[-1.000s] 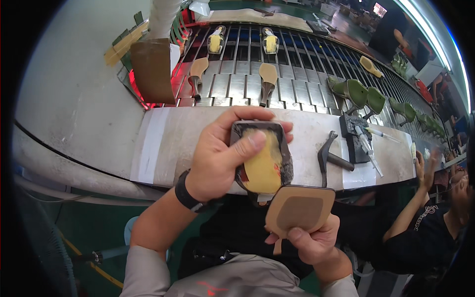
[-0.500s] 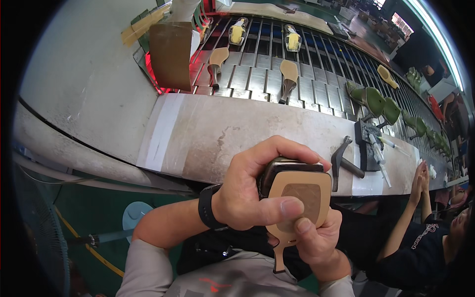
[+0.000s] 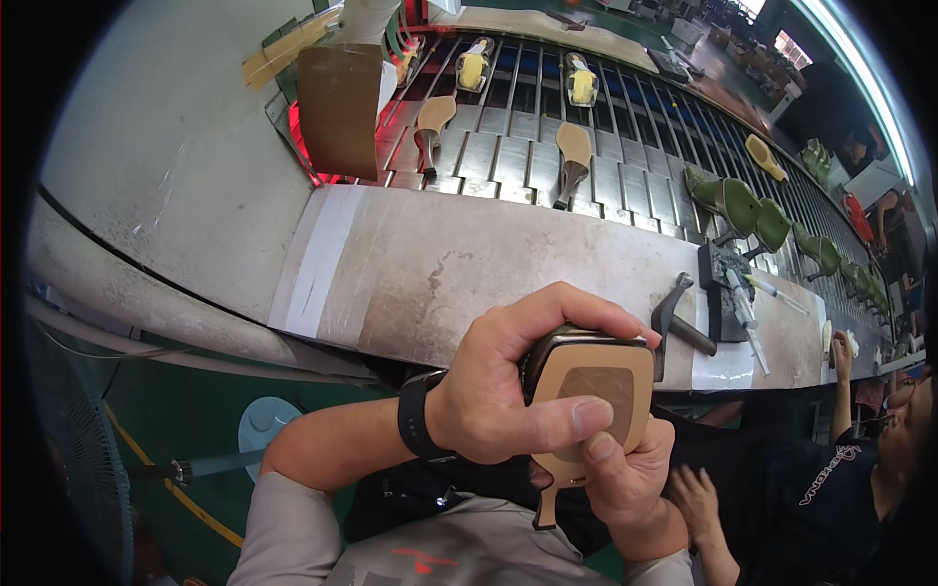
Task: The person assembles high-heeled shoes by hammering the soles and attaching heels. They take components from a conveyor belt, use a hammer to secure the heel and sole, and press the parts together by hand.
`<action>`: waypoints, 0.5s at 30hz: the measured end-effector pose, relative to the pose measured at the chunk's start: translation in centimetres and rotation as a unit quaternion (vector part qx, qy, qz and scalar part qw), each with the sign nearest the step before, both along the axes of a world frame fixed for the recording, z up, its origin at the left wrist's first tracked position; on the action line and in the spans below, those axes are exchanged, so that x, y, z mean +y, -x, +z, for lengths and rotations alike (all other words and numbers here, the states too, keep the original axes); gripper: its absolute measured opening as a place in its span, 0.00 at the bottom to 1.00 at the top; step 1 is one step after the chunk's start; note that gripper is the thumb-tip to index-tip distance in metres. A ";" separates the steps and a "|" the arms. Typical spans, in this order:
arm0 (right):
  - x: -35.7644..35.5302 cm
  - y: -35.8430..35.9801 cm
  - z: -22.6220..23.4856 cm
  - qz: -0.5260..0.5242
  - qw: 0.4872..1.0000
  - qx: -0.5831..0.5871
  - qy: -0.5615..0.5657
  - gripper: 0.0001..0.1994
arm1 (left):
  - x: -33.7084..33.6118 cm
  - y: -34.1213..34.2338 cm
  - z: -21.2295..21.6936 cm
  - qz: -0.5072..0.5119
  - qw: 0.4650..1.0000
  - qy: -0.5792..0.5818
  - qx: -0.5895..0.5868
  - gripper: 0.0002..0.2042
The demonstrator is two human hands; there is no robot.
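Close in front of me, a high-heeled shoe [image 3: 633, 376] is held with its tan sole facing up, its square toe away from me and its slim heel pointing toward me. My left hand [image 3: 493, 391] wraps round the toe from the left, fingers over the front edge and thumb pressed on the sole's darker middle patch. From the lower right, my right hand [image 3: 630, 479] grips the side near the waist, its thumb also on the sole. Most of the shoe's upper is hidden under the sole and my hands. A hammer [image 3: 672, 313] lies on the bench just beyond.
A slatted conveyor [image 3: 508, 146] carries heeled tan soles [image 3: 574, 145], yellow-filled shoe pieces [image 3: 581, 80] and green heeled shoes [image 3: 728, 203]. Syringes [image 3: 743, 303] rest by a black block [image 3: 718, 278] on the pale bench [image 3: 469, 244]. A co-worker [image 3: 811, 479] is at right, a fan [image 3: 83, 459] at left.
My hands and the shoe have shifted slightly, and my left thumb has slid a little right across the sole. The co-worker's joined hands have parted, one now lower near my right arm.
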State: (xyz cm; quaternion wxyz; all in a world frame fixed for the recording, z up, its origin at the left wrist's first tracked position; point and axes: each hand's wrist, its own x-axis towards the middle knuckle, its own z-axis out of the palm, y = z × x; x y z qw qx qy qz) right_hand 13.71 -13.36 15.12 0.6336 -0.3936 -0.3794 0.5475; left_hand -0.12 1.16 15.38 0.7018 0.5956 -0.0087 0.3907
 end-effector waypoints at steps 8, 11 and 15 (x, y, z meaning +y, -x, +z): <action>0.9 -0.1 2.2 -0.029 0.996 -0.044 0.068 0.20 | 1.4 -0.3 1.5 -0.054 0.995 0.079 0.031 0.32; 3.1 -2.2 2.9 -0.012 0.993 -0.034 0.111 0.23 | 4.2 -1.6 0.1 -0.091 0.987 0.133 -0.015 0.33; 4.4 -3.8 2.9 -0.018 0.995 0.010 0.101 0.22 | 6.1 -2.8 0.0 -0.089 0.993 0.076 0.000 0.31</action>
